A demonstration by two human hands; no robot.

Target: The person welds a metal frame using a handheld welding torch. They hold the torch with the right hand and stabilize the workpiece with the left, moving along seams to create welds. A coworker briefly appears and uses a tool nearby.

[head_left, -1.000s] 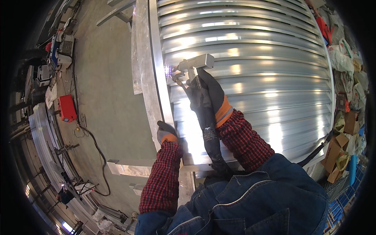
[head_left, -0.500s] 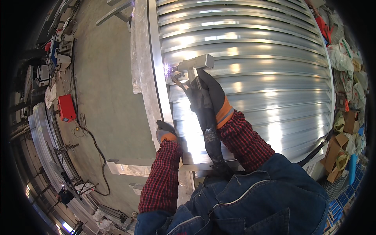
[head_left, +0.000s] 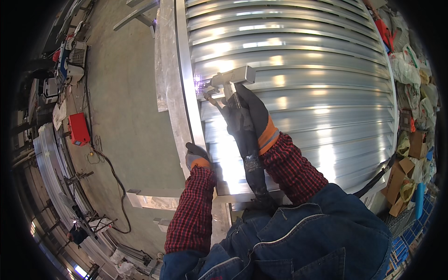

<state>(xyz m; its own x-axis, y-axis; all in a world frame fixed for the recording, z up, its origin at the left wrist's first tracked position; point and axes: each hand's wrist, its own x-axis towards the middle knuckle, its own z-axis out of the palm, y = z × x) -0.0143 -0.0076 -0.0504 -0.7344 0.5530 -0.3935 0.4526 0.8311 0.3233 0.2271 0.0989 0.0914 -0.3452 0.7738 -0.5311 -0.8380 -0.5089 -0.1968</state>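
Note:
My right hand (head_left: 252, 105), in a dark glove with an orange cuff, is closed round the handle of a metal welding gun (head_left: 233, 77). The gun's tip points left, and a violet-white glow (head_left: 198, 84) shows where it meets the side bar. A thick black sleeved cable (head_left: 252, 163) runs from its handle back toward my body. My gloved left hand (head_left: 198, 155) sits lower down on the side bar (head_left: 186, 74), its fingers curled over the metal. To the right of this bar lie the shiny louvre slats (head_left: 298, 98) of a large metal panel.
A red box (head_left: 78, 129) stands on the floor at left, with a dark cable (head_left: 116, 177) near it. Long metal profiles (head_left: 53, 158) are stacked at far left. Plastic bags (head_left: 410, 70) and an open cardboard box (head_left: 400, 182) crowd the right side. A support beam (head_left: 158, 201) juts out left below the panel.
Both hands and the welding gun have stayed practically in place. The violet glow at the tip has changed slightly in shape.

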